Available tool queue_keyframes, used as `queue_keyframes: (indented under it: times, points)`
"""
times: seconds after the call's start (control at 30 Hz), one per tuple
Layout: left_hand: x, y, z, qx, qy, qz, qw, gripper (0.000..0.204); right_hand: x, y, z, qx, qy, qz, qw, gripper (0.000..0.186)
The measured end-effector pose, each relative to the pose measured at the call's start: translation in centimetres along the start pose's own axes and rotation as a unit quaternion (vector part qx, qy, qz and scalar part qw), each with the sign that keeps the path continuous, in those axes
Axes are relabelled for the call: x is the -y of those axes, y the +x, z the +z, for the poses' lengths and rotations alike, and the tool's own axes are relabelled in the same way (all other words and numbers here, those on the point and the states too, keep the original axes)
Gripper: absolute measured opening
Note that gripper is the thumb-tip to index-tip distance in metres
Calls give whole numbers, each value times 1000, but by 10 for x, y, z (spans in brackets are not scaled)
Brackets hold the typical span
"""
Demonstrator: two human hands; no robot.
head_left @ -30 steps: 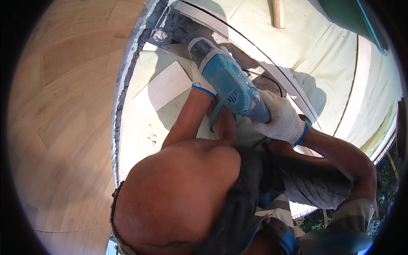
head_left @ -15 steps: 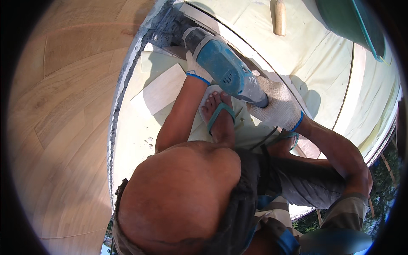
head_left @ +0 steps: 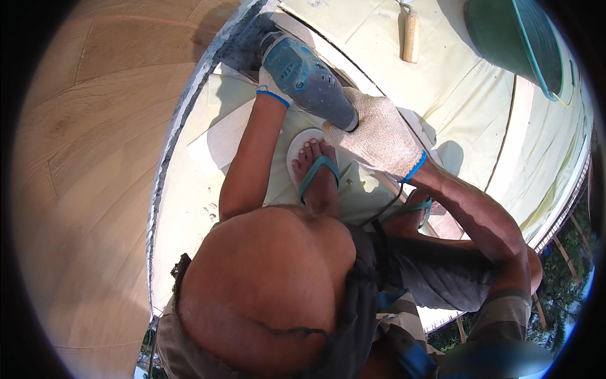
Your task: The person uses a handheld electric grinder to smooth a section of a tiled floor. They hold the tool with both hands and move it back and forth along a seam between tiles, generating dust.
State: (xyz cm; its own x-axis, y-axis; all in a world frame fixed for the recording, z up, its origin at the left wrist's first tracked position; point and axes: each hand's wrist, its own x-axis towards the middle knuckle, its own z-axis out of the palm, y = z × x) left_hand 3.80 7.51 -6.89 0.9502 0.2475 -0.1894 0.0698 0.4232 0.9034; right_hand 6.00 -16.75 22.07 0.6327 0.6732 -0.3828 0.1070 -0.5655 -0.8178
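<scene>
A blue-and-grey power tool [head_left: 303,72] slants across the upper middle, its front end in the gap beside the rough grey edge. What is fitted at its tip is out of sight. My right hand [head_left: 374,131], in a white knitted glove with a blue cuff, is wrapped round the grey rear handle. Beneath the tool's front part my left hand [head_left: 271,83] is closed against the body in a similar glove; most of its fingers are hidden. A dark cord [head_left: 388,205] runs below my right wrist. My sandalled foot [head_left: 315,161] is just under the tool.
Wood-look panelling [head_left: 113,145] curves along the left, bordered by the rough grey edge [head_left: 165,189]. A pale board [head_left: 224,136] lies near my left forearm. At the upper right are a wooden-handled tool [head_left: 411,38] and a green bucket [head_left: 505,47], on pale sheeting [head_left: 470,88].
The power tool and both hands have shifted left and away from me, with the tool's body turned somewhat. The whole view has also moved slightly.
</scene>
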Motion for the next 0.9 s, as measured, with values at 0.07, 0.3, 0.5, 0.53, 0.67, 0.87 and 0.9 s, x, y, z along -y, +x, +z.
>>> queue_keyframes:
  times: [0.07, 0.3, 0.5, 0.53, 0.67, 0.87, 0.9]
  points:
    - [-3, 5, -8, -2, -93, -10, 996, 45, 13, 3, 8, -22, -24, -2, 999, 47]
    - [12, -6, -12, -28, -290, -20, 956, 44, 22, -7, 9, 2, 21, 30, 999, 58]
    - [11, -2, -6, -32, -339, -2, 940, 44, 16, 2, 14, 9, 78, 40, 996, 53]
    - [11, -6, -16, -36, -324, -8, 945, 43, 26, 3, 26, 0, 86, 51, 995, 53]
    - [15, -8, -29, -32, -291, -26, 956, 43, 39, 1, 39, -39, 92, 78, 992, 51]
    - [43, -2, -35, -76, -404, -53, 910, 43, 18, 18, -14, 73, 65, 20, 995, 50]
    - [48, -7, -39, -77, -379, -55, 920, 43, 20, 15, 2, 46, 77, 34, 995, 49]
